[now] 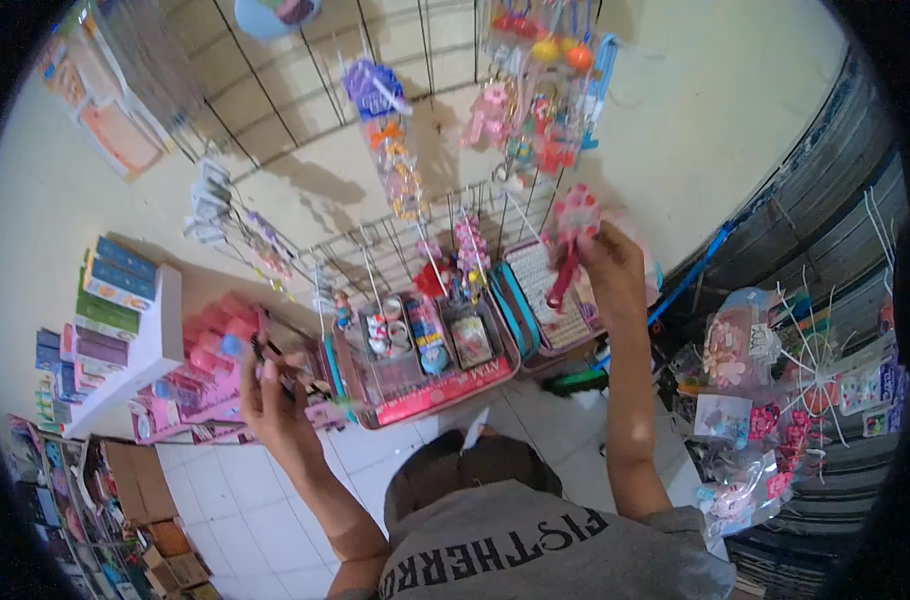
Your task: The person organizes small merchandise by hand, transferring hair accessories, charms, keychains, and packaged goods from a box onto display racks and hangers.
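Gripping one pink packet (pixel 573 215) — right hand (pixel 607 262), left hand (pixel 267 392)

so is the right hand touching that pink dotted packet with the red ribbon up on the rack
Touching. The head view shows the right hand with its fingers closed around the pink dotted packet, no gap between them.

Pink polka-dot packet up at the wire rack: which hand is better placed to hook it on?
The right hand, probably. It already grips the pink polka-dot packet raised against the wire rack. The left hand is lower, off to the side, holding small dark items I cannot identify.
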Demonstrator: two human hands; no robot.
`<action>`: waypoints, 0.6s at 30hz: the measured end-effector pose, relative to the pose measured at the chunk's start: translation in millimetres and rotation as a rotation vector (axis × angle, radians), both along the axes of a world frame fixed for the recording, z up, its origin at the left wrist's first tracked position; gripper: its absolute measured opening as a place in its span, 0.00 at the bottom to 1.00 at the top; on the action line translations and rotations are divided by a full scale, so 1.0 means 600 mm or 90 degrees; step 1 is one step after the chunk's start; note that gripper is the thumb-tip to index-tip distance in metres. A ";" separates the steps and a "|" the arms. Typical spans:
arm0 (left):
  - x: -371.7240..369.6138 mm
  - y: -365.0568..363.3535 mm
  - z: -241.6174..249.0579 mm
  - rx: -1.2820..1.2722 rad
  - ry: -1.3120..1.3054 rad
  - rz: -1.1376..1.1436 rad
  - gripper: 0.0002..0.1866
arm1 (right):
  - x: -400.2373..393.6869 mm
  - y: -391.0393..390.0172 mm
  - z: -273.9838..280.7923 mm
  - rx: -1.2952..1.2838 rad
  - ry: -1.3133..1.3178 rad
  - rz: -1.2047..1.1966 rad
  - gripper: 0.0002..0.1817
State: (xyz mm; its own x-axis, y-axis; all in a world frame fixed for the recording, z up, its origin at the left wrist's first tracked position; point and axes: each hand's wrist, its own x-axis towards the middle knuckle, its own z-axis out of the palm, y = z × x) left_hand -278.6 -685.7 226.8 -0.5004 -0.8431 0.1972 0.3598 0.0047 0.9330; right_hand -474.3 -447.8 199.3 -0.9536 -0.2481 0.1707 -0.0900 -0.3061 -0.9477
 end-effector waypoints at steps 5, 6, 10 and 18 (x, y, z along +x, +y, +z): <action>0.019 -0.006 -0.001 -0.028 -0.015 0.013 0.17 | 0.008 -0.017 -0.002 -0.143 0.003 -0.030 0.06; 0.020 -0.007 0.000 -0.019 -0.018 0.025 0.18 | 0.006 -0.019 -0.007 -0.143 0.005 -0.013 0.06; 0.022 -0.013 0.003 -0.022 -0.031 0.074 0.18 | -0.002 -0.027 -0.014 -0.148 0.004 -0.079 0.07; 0.022 -0.021 -0.005 -0.023 -0.008 0.093 0.17 | -0.018 -0.040 -0.044 -0.145 -0.036 0.002 0.07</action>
State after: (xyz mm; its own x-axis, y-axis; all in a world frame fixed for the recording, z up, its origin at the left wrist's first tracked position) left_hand -265.5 -698.4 223.9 -0.3761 -0.8992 0.2238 0.3411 0.0902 0.9357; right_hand -485.3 -471.7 172.7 -0.9625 -0.2119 0.1697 -0.0381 -0.5132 -0.8574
